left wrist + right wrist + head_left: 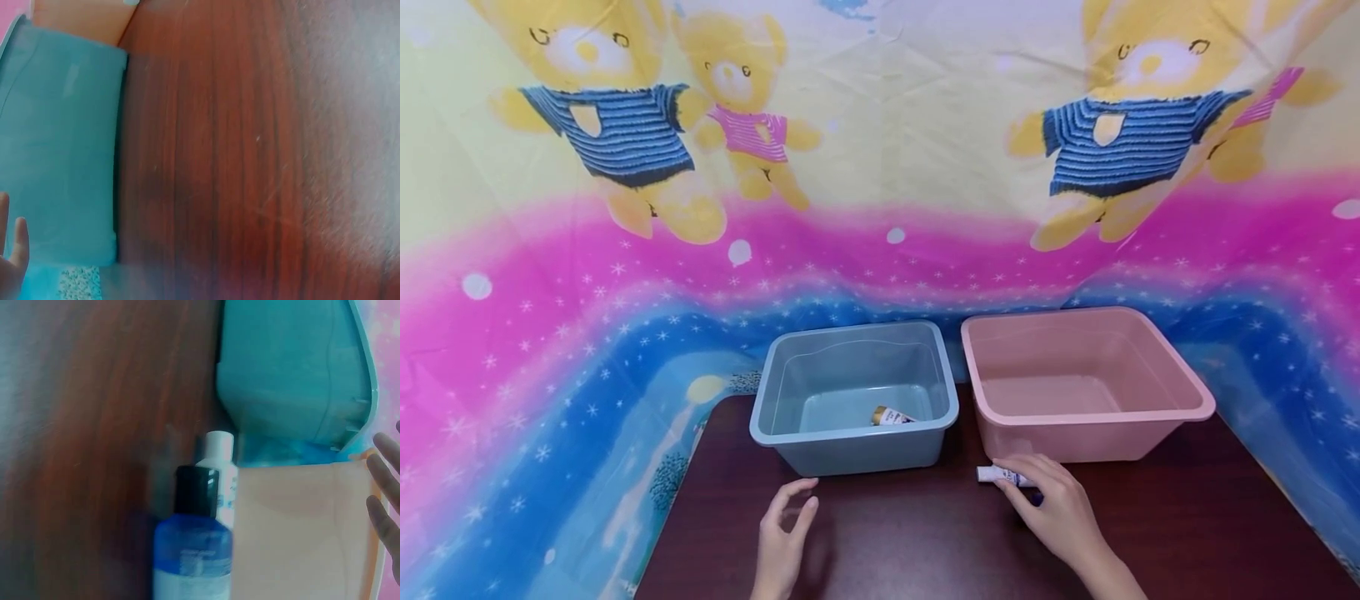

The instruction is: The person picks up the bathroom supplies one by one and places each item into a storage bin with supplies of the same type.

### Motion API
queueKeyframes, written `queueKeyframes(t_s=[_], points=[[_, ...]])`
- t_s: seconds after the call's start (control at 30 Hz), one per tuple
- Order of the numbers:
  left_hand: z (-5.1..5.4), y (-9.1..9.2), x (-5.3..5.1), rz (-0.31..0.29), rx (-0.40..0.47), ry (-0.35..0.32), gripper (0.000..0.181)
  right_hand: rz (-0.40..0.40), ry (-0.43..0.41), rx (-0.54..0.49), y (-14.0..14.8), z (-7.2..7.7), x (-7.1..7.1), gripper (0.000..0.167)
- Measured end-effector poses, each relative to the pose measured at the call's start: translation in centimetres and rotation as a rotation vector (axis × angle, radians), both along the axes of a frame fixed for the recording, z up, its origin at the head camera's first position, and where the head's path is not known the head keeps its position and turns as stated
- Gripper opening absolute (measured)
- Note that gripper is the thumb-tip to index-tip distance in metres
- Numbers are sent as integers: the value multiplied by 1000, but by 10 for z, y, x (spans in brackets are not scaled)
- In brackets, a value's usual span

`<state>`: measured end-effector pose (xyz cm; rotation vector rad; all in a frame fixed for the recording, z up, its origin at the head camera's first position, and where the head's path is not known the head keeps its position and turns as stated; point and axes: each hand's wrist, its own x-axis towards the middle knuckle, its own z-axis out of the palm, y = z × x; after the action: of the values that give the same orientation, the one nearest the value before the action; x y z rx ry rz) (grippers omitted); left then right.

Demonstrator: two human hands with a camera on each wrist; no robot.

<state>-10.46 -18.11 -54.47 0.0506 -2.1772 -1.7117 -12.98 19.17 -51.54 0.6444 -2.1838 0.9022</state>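
pink tub [1082, 439] is standing beside blue tub [865, 452] | right hand [1054, 498] is hovering, fingers parted, gripping nothing | left hand [780, 537] is hanging loosely curved, empty | blue bottle [192, 556], white bottle [991, 474] are lying beneath right hand, before pink tub

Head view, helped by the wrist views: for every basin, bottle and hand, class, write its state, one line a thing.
Blue basin: upright, open-topped, a bottle inside.
Pink basin: upright, open-topped.
Gold-capped bottle: in the blue basin, capped.
White-capped bottle: on its side, capped.
Blue bottle: on its side, capped.
Left hand: fingers parted, holding nothing.
Right hand: over the bottles, fingers clear of them in its wrist view.
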Motion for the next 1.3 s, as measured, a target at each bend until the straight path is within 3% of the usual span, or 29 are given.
queueKeyframes(t_s=[0.07,0.17,0.33,0.5,0.63,0.8,1.03,1.3], points=[[-1,4,1,-21,5,11,21,-4,28,3,3,-3,3,25],[-3,10,3,-36,-1,-4,20,-5,54,13,8,-9,7,31],[-5,19,5,-67,-31,-56,23,-7,31,30,18,-17,14,29],[-6,27,6,-115,-28,-57,26,3,55,27,25,-19,18,34],[-7,33,6,-148,-19,-60,25,-11,24,33,32,-20,21,24],[-8,40,4,-182,-11,-48,24,-48,-16,42,39,-21,25,24],[-10,49,2,-197,5,-47,23,-130,-66,51,46,-23,29,41],[-13,59,0,-244,33,-33,24,-186,-98,44,53,-28,33,45]])
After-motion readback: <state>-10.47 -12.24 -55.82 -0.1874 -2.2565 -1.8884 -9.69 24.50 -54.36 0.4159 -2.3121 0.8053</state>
